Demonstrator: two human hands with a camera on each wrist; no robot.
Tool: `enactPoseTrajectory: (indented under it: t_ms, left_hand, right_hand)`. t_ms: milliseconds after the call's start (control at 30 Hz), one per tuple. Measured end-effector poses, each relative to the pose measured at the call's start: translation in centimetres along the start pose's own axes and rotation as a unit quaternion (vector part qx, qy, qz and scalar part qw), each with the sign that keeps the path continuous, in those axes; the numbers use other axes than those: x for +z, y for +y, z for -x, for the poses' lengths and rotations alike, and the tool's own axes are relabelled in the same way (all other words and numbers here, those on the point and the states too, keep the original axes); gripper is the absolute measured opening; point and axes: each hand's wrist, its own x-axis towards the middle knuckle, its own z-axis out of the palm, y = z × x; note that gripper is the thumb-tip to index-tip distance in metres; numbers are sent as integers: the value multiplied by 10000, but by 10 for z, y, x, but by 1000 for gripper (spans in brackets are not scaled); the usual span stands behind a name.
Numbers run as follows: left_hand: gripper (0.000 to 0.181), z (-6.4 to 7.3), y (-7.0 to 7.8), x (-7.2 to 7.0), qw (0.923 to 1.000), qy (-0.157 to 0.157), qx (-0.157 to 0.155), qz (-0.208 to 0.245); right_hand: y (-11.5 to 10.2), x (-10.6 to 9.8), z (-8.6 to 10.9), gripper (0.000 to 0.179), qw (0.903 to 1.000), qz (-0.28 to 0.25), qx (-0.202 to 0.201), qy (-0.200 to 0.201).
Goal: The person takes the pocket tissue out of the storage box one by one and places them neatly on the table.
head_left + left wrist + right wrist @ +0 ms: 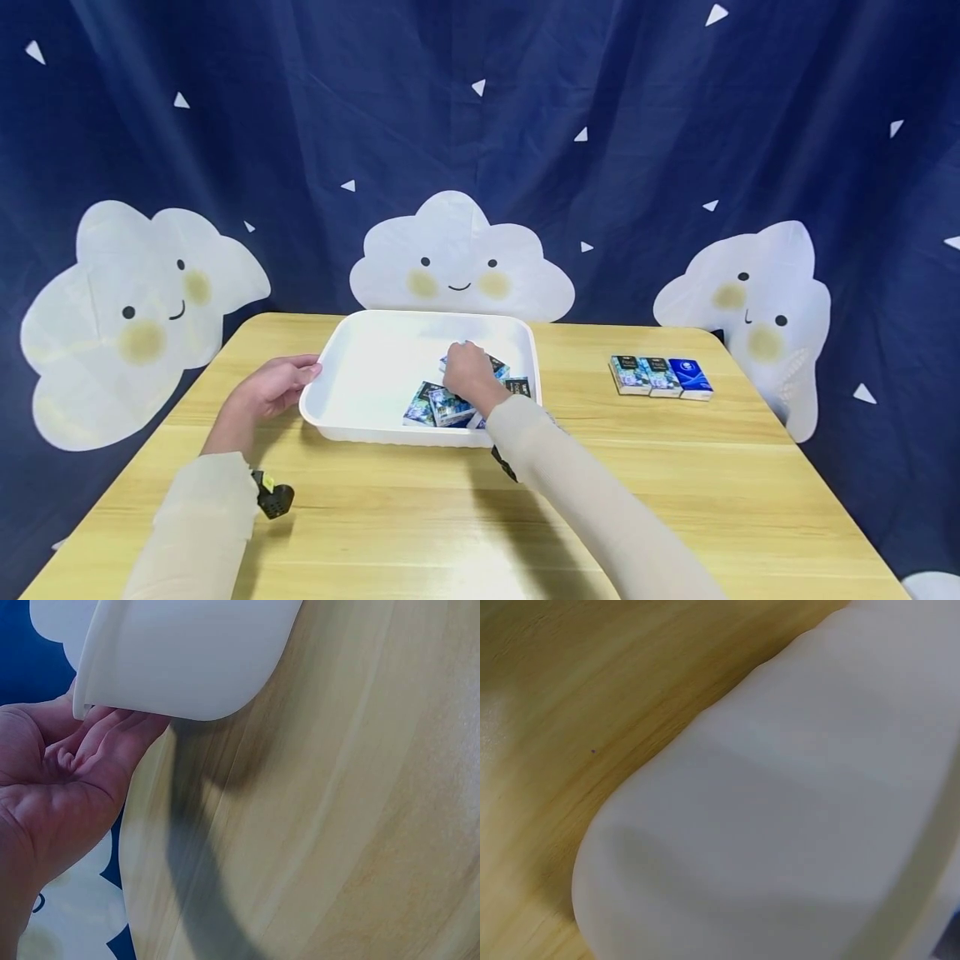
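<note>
A white, round-cornered tray point(735, 832) hides much of the wooden table point(577, 682).

white tray point(367, 367): rectangular, rounded corners | blue-black packets point(450, 406): piled, overlapping, tray's right half

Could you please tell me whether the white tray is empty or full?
Neither: the white tray holds several patterned packets bunched toward its right side, while its left part shows bare.

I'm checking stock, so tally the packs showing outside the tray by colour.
Dark packs with blue floral print: 2
Bright blue pack: 1
Total outside the white tray: 3
</note>
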Motion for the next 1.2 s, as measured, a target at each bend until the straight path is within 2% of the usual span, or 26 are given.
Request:
enactPoseTrajectory:
  t_ms: [633, 867, 1200]
  left_hand:
    - [63, 0, -1, 0, 9999, 88, -105, -54]
    - [63, -1, -3, 0, 9998, 121, -148, -44]
    - [62, -3, -4, -2, 10000, 33, 59, -21]
  right_hand:
    - [4, 5, -6, 26, 9997, -17, 232, -59]
    - [4, 5, -7, 23, 9996, -45, 264, -135]
    - [7, 1, -2, 16, 9997, -170, 174, 74]
